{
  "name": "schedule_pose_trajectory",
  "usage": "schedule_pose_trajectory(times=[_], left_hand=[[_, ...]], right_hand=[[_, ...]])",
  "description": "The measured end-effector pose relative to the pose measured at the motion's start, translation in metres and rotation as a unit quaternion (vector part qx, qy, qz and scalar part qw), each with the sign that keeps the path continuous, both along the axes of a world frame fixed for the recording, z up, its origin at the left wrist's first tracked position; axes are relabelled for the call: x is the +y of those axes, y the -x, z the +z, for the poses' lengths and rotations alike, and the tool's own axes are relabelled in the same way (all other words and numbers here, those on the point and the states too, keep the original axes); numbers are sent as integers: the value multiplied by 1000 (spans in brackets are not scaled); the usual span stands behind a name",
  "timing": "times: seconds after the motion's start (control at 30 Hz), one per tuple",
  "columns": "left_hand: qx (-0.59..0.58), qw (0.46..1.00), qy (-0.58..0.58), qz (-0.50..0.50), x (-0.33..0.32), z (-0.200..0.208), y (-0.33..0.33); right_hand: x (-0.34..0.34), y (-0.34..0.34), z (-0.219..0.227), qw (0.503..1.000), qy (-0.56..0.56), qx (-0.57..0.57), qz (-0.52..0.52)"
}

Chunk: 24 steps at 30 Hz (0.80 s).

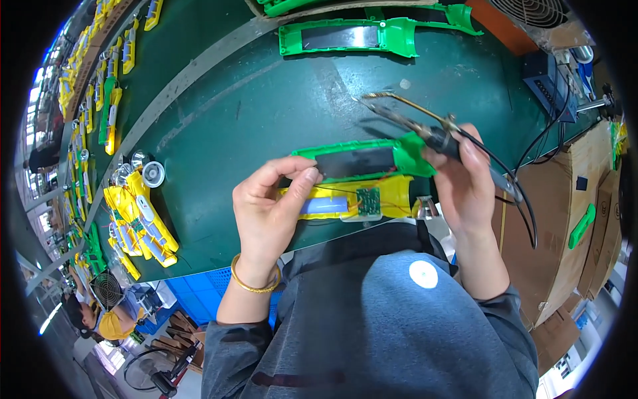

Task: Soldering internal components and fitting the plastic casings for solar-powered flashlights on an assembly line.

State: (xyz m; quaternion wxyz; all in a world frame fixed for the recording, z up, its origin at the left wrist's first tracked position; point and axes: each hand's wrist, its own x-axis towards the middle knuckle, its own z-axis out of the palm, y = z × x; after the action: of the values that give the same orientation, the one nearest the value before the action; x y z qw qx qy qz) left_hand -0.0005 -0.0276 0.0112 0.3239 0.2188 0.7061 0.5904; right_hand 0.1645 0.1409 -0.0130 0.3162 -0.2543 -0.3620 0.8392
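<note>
My right hand (pixel 470 183) grips a soldering iron (pixel 407 121) with a thin brass tube fixed along it. The iron's tip points left, held above the bench and apart from the parts below. Under it lies a green plastic shell (pixel 413 154) with a dark panel (pixel 359 163) set in it. Just nearer to me sits a yellow shell (pixel 397 194) holding a blue-violet battery cell (pixel 324 205) and a green circuit board (pixel 368 199). At its right end is a silver reflector cup (pixel 425 209). My left hand (pixel 269 199) pinches what looks like a thin dark wire over the shells' left end.
Another green shell (pixel 347 38) lies at the far side of the green bench (pixel 252 106). Yellow housings (pixel 143 219) are piled at left beside reflector cups (pixel 153 174). A blue soldering station (pixel 549 85) with a black cable stands at right, near cardboard boxes (pixel 538 226).
</note>
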Motion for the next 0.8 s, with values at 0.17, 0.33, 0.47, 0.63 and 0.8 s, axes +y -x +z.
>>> schedule_pose_trajectory(times=[0.17,0.33,0.47,0.63,0.8], left_hand=[[321,919,151,-174,10,13,20],[373,851,205,-306,23,21,25],[396,840,227,-294,27,22,25],[353,870,226,-258,28,20,24],[399,835,249,-287,36,22,23]], right_hand=[[7,-14,7,994,-82,-74,14],[16,-7,23,972,-152,-157,86],[17,-9,20,940,-239,-187,158],[13,-3,16,919,-297,-204,160],[13,1,24,876,-382,-239,175]])
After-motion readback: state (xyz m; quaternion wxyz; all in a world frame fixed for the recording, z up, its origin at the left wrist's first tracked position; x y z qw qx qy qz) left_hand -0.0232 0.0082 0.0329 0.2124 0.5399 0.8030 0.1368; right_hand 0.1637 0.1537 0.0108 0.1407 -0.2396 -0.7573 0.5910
